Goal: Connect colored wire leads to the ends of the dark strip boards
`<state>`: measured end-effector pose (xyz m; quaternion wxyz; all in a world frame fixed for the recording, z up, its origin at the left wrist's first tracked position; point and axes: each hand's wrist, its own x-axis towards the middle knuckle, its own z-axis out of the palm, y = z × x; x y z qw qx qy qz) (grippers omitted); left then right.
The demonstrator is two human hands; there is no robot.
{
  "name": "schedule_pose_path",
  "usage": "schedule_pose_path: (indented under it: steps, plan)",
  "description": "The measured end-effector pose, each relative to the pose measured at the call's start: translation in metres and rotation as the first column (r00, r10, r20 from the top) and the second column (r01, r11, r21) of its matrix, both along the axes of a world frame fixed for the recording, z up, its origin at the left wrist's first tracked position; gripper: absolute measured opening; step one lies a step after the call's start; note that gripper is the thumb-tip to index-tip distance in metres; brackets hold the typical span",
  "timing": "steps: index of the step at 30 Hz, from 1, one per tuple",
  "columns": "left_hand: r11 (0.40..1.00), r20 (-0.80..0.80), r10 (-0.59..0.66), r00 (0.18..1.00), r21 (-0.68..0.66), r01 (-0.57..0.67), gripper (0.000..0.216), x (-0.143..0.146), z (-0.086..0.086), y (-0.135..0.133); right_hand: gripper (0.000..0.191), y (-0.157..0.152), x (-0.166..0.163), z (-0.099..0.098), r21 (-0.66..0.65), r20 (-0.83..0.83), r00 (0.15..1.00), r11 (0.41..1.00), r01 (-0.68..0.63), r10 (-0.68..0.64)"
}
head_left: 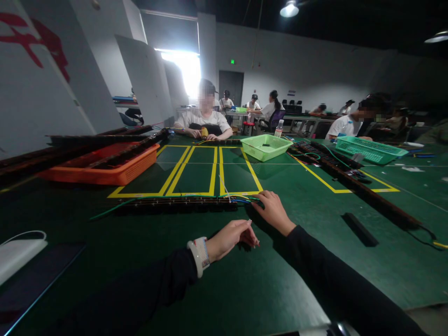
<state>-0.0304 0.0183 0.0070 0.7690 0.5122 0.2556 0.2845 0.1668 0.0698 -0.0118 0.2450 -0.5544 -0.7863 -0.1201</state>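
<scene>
A long dark strip (pixel 182 205) lies across the green table before me, with a green wire (pixel 140 199) running along it. Blue, yellow and green wires (pixel 241 199) come out at its right end. My right hand (pixel 273 212) has its fingers closed on these wires; the fingertips are partly hidden. A thin white cable tie (pixel 225 189) sticks up at a slant near that end of the strip. My left hand (pixel 229 239) hovers nearer to me, fingers bent and thumb apart from them, with nothing visible between.
An orange basket (pixel 101 175) with long dark strips stands at left. Green baskets (pixel 268 149) and more strips (pixel 371 191) lie farther right, beyond a short black bar (pixel 360 229). Yellow tape (pixel 191 170) marks the table. A co-worker (pixel 206 119) sits opposite.
</scene>
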Motion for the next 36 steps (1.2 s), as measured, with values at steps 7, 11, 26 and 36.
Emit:
schedule_pose_path:
  steps: [7, 11, 26, 36]
  plan:
    - [1.0, 0.034, -0.021, 0.999, -0.003, 0.021, 0.041, 0.0, -0.011, 0.004, 0.05, 0.004, -0.027, -0.009, -0.017, -0.088, 0.975, 0.978, -0.207, 0.205]
    - [1.0, 0.044, -0.027, 0.999, -0.015, 0.027, 0.043, 0.001, -0.014, 0.005, 0.058, 0.016, -0.04, -0.009, -0.047, -0.085, 0.961, 0.963, -0.266, 0.262]
    - [0.999, 0.036, -0.046, 0.998, -0.023, 0.047, 0.046, 0.001, -0.014, 0.006, 0.043, 0.046, -0.028, 0.034, -0.077, -0.128, 0.981, 0.985, -0.154, 0.144]
    - [0.997, 0.029, -0.079, 0.996, -0.025, 0.079, 0.045, -0.001, -0.013, 0.006, 0.046, 0.05, 0.082, 0.106, 0.356, 0.104, 0.953, 0.905, 0.231, -0.284]
